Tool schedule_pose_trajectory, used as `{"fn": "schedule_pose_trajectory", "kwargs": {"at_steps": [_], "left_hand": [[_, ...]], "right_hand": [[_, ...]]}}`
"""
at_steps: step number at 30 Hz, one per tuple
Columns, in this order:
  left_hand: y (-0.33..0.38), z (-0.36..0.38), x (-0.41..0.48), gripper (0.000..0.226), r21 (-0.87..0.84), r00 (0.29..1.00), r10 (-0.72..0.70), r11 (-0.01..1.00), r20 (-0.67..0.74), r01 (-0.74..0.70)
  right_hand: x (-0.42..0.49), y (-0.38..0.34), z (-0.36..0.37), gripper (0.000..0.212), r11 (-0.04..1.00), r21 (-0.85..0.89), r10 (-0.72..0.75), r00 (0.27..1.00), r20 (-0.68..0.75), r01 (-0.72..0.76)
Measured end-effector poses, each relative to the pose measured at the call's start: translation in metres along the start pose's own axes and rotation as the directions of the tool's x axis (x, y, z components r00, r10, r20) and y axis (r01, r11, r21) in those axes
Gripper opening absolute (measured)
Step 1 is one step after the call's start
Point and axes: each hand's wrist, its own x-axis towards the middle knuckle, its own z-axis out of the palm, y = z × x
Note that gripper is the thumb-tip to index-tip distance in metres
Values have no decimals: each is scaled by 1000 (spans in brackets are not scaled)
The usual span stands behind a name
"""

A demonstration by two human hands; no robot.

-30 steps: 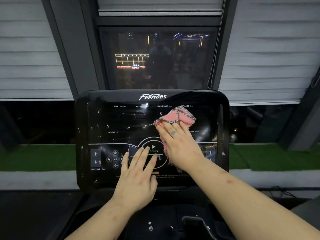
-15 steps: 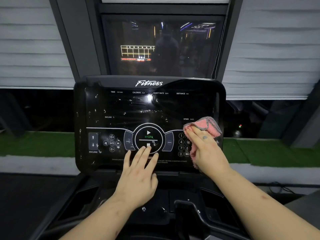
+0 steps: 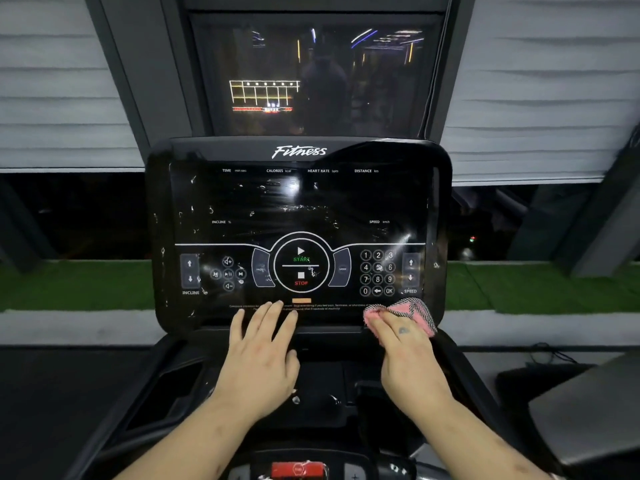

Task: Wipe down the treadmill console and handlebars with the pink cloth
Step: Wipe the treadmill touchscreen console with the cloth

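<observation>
Step in hand: wiping the face of the glossy black treadmill console (image 3: 311,199).

The right hand (image 3: 408,355) lies flat, fingers straight and close together, pressing the pink cloth with the dark checked border (image 3: 410,311) against the console's lower right corner, just below the white numeric keypad (image 3: 377,273). The cloth is pinned under the fingers, not gripped; part of it bunches out beyond the fingertips. The left hand (image 3: 263,351) holds nothing. Its fingers are spread and straight, resting on the console's bottom edge below the round start-and-stop control (image 3: 300,266).

White specks and smears (image 3: 294,207) show across the middle and left of the panel, so the console is judged only partly done. The handlebars cannot be made out clearly in the dim lower part of the view, and no cloth is on them.

Next move, as judged: carry the cloth leftward over the marked areas under even pressure. The left hand would need to clear the bottom edge.
</observation>
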Motion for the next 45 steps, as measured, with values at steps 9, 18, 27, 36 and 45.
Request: {"fn": "schedule_pose_trajectory", "kwargs": {"at_steps": [9, 18, 27, 36, 45], "left_hand": [[-45, 9, -20, 56, -34, 999, 42, 999, -24, -42], [-61, 8, -23, 54, -76, 990, 135, 987, -44, -138], [-60, 1, -29, 63, -55, 995, 72, 996, 69, -68], [-62, -14, -38, 69, -70, 986, -34, 996, 163, 46], [-60, -17, -39, 72, -84, 972, -73, 992, 224, 94]], "right_hand": [[12, -70, 32, 69, 994, -92, -62, 998, -17, 60], [29, -129, 50, 68, 974, -152, -151, 981, 120, 169], [20, -88, 24, 72, 972, -172, -123, 972, 199, 158], [6, -42, -13, 67, 972, -216, -52, 979, 197, 95], [11, -79, 5, 61, 982, -186, 65, 975, 213, -24]]}}
